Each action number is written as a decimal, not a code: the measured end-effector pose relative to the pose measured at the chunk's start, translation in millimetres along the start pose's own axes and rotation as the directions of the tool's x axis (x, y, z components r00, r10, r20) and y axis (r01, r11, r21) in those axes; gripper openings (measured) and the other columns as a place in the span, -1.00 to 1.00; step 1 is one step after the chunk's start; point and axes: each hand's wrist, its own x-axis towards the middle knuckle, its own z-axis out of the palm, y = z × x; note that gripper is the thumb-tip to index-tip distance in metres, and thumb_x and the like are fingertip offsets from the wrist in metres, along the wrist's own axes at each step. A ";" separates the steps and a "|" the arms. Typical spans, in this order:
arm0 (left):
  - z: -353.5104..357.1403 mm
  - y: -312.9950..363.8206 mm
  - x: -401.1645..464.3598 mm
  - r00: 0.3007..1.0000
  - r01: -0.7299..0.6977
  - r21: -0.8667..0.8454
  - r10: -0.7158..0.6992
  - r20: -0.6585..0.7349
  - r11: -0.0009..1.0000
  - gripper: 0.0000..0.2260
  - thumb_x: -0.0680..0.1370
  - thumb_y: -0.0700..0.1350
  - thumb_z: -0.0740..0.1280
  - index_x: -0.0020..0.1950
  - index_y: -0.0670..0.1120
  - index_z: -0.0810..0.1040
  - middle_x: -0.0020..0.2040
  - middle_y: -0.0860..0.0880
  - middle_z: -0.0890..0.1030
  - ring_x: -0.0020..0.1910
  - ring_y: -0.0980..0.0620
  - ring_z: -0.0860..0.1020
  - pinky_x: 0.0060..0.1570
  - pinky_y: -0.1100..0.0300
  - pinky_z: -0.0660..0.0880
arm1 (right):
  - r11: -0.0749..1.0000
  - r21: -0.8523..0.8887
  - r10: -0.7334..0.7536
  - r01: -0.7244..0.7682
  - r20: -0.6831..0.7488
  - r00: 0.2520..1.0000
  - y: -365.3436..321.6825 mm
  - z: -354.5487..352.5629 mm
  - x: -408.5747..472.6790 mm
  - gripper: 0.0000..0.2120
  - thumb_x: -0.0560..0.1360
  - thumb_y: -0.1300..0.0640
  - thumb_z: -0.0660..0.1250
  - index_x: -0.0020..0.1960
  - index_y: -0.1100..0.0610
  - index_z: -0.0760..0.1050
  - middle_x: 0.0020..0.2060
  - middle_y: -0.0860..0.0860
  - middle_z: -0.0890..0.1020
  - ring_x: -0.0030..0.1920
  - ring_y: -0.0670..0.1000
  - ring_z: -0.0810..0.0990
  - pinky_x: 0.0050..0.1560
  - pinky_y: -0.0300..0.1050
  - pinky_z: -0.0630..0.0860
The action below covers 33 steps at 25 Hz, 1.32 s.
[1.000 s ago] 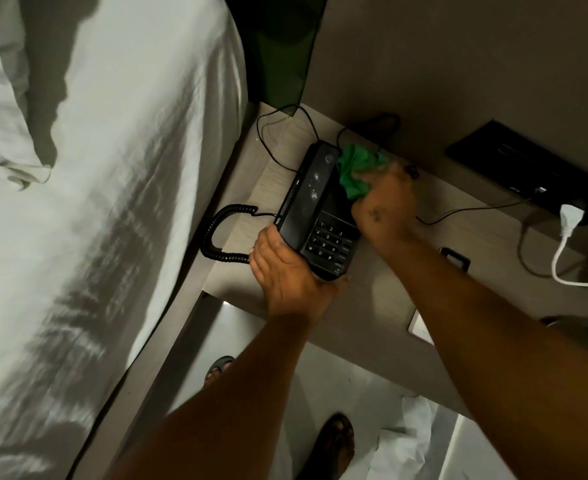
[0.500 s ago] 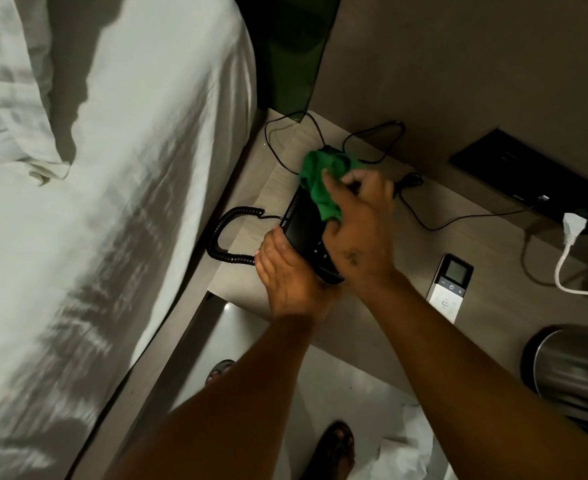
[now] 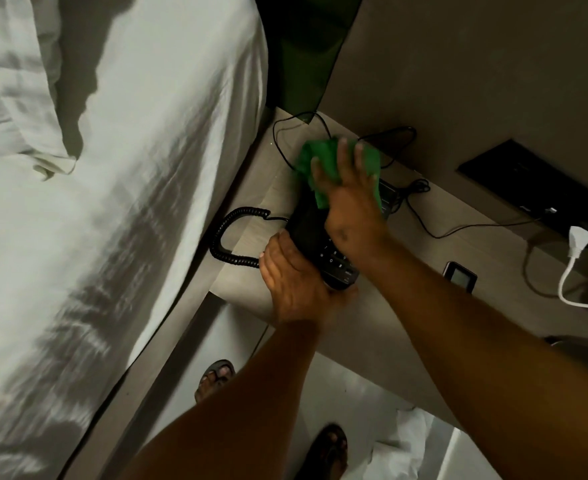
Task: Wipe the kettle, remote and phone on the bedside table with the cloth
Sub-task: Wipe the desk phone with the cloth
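A black desk phone [image 3: 311, 225] with a keypad lies on the wooden bedside table [image 3: 424, 306]. My left hand [image 3: 296, 282] grips its near end. My right hand [image 3: 349, 199] presses a green cloth [image 3: 323, 159] flat on the phone's far end, fingers spread over the cloth. The remote [image 3: 460, 275] shows only its dark screen end past my right forearm. A sliver of the metal kettle [image 3: 586, 355] is at the right edge, mostly hidden.
The bed with white sheets [image 3: 112, 202] runs along the left. A coiled phone cord [image 3: 228, 237] and thin black cables [image 3: 420, 216] lie on the table. A white plug and cord [image 3: 578, 240] hangs at the right near a black wall panel [image 3: 527, 188]. My sandalled feet [image 3: 216, 375] stand below.
My right hand has slid the green cloth toward the phone's far end and flattened out over it. The left hand keeps its grip. My forearm now covers most of the remote and kettle.
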 end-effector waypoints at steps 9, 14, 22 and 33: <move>5.6 2.0 3.5 0.996 0.035 -0.052 -0.039 -0.080 0.998 -0.17 0.44 0.15 0.39 0.50 -0.18 0.05 0.44 -0.27 0.37 0.47 -0.23 0.33 0.50 -0.20 0.18 | 0.979 0.174 -0.108 0.103 0.017 0.994 -20.8 22.5 -69.0 -0.44 0.49 0.00 -0.12 0.49 -0.05 0.10 0.54 0.08 -0.18 0.48 0.11 -0.36 0.48 0.19 -0.21; 4.5 1.8 0.7 0.999 0.017 -0.024 -0.018 -0.045 1.000 0.10 0.17 0.35 0.35 0.51 -0.27 0.12 0.44 -0.26 0.32 0.47 -0.23 0.26 0.53 -0.14 0.08 | 0.972 0.235 0.029 -0.006 -0.094 0.995 4.7 7.2 -2.0 -0.36 0.42 0.43 0.12 0.44 0.02 0.27 0.55 0.17 -0.01 0.52 0.22 -0.18 0.50 0.23 0.05; 4.3 1.4 1.7 0.999 0.038 -0.016 -0.037 0.024 0.999 0.14 0.17 0.37 0.35 0.53 -0.24 0.02 0.48 -0.24 0.23 0.51 -0.22 0.17 0.55 -0.10 -0.05 | 0.954 0.293 -0.012 0.062 -0.170 0.985 12.9 12.9 -25.6 -0.43 0.41 0.46 0.20 0.36 0.10 0.40 0.50 0.21 0.19 0.52 0.23 0.04 0.50 0.02 0.05; 2.0 0.8 -0.3 1.000 0.003 -0.007 -0.003 0.007 1.000 0.26 0.06 0.38 0.49 0.52 -0.16 -0.05 0.49 -0.24 0.21 0.51 -0.20 0.12 0.55 -0.15 -0.01 | 0.917 0.369 0.227 -0.155 -0.160 0.961 34.3 -8.3 19.8 -0.49 0.47 0.38 0.14 0.41 0.14 0.32 0.44 0.26 0.30 0.45 0.27 0.23 0.44 0.11 0.22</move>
